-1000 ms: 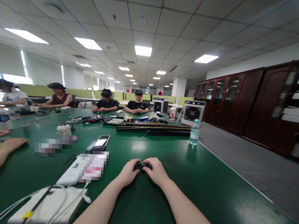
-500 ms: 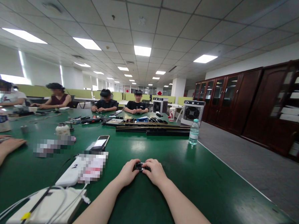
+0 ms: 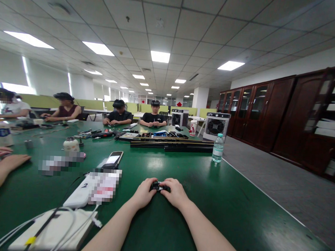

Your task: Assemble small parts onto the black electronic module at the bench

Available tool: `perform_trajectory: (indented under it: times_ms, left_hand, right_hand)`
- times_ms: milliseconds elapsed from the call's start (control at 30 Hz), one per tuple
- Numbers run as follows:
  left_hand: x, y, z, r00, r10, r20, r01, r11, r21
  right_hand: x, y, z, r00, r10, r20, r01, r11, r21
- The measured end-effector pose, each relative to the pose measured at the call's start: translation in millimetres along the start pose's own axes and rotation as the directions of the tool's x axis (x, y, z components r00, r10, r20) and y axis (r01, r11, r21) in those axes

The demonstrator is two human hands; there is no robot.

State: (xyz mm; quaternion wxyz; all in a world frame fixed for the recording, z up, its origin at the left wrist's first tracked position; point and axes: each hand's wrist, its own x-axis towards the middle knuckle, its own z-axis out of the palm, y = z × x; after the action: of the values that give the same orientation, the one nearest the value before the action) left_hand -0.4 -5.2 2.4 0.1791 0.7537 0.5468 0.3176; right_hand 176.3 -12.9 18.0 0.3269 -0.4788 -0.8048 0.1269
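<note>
Between my two hands, low over the green table (image 3: 207, 213), is a small black part (image 3: 155, 186) with a pale patch on its right side; its kind is too small to make out. Thumb and fingers of my left hand (image 3: 144, 193) close on its left end. My right hand (image 3: 175, 192) grips the opposite end in the same way. The fingertips hide much of the part, and I cannot tell whether it touches the tabletop.
Left of my arms lie a white power bank (image 3: 78, 192), a phone (image 3: 113, 160) and a white box (image 3: 52, 230) with cables. A water bottle (image 3: 217, 148) stands near the right edge. Black rails (image 3: 174, 144) lie further back. A neighbour's hands (image 3: 11, 162) rest at left; several people sit opposite.
My hands stay in nearly the same place on the small black part. The whole view has shifted very slightly.
</note>
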Motion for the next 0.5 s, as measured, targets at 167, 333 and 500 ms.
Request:
perform_trajectory:
  times_ms: [167,333,500]
  left_hand:
    - [1.3,-2.4,0.9,1.000,-0.014,-0.013,0.014,1.000,0.022]
    - [2.4,-6.4,3.1,0.999,-0.021,-0.031,0.021,1.000,0.023]
    - [3.6,-8.9,5.9,0.999,-0.030,-0.035,0.031,0.999,0.026]
  right_hand:
    - [0.3,0.5,-0.9,1.000,0.023,-0.014,-0.022,0.999,0.030]
    - [1.3,2.9,0.9,0.999,0.044,-0.022,-0.043,0.999,0.026]
    - [2.1,5.1,2.0,0.997,0.073,0.007,-0.073,0.997,0.012]
